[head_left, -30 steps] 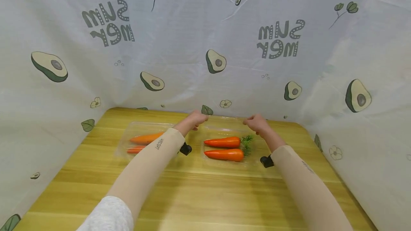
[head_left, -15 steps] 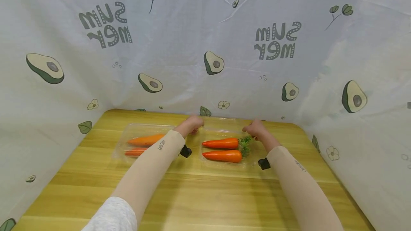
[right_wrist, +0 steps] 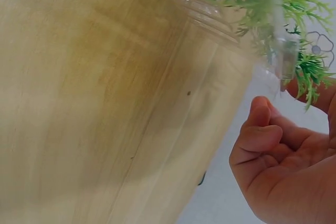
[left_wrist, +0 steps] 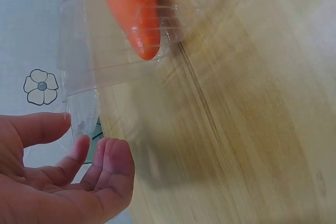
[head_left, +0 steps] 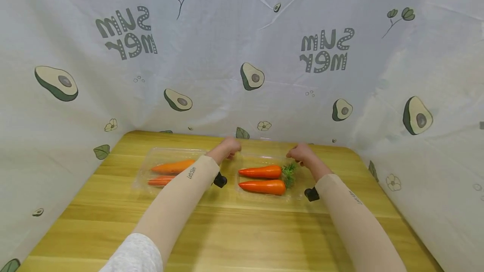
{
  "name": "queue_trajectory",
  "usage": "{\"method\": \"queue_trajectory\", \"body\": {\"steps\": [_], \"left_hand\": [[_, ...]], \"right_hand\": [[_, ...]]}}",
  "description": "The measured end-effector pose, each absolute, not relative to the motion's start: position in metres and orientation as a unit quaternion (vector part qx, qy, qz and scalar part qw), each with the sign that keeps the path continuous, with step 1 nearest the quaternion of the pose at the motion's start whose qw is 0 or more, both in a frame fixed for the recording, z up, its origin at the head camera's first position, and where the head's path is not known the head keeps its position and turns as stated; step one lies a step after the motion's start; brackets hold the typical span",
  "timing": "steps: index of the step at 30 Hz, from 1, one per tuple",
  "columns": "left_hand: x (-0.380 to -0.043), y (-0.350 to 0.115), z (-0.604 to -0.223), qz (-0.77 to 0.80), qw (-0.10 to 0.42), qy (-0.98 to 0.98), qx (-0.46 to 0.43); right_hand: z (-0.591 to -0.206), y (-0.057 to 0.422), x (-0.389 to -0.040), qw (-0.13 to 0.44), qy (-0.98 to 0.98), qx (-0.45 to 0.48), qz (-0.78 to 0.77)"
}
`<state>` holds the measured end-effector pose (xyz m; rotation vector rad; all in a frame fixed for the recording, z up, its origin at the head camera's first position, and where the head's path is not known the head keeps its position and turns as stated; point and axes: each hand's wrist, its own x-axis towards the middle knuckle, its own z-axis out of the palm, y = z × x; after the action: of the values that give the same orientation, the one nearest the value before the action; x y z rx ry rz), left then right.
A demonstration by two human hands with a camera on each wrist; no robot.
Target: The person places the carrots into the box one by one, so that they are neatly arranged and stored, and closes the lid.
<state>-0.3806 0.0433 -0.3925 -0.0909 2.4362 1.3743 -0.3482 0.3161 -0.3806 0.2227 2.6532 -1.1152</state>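
Two orange carrots lie side by side in a clear plastic box, the upper carrot [head_left: 261, 171] and the lower carrot [head_left: 262, 187]; green leafy tops [head_left: 289, 174] are at their right end. My left hand [head_left: 228, 148] is at the box's back left corner. In the left wrist view, its thumb and index finger pinch the edge of the clear lid [left_wrist: 82, 114]. At the back right corner, my right hand [head_left: 302, 153] pinches the lid between thumb and finger beside the leaves [right_wrist: 310, 72]. The lid's outline is faint in the head view.
Left of my left forearm sits a second clear plastic box [head_left: 145, 167] holding an orange carrot [head_left: 172, 167] and reddish-orange sticks [head_left: 160, 180], partly hidden by the arm. A wooden table [head_left: 234, 234] lies below, with a printed curtain [head_left: 211, 53] behind it.
The clear lid's panel behind the carrots looks fainter and thinner than before, so its tilt seems changed. Both hands stay almost in place. The head view has shifted slightly.
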Motion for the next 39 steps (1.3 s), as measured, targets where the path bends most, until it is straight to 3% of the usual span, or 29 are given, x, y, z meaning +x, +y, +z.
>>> {"method": "queue_trajectory", "body": {"steps": [20,39], "left_hand": [[-0.383,0.044,-0.378,0.437,0.118,0.891,-0.018],[-0.360,0.030,-0.360,0.547,0.083,0.833,0.002]], "right_hand": [[-0.363,0.323,-0.339,0.109,0.893,0.081,-0.428],[-0.350,0.327,-0.321,0.097,0.854,0.088,-0.503]]}}
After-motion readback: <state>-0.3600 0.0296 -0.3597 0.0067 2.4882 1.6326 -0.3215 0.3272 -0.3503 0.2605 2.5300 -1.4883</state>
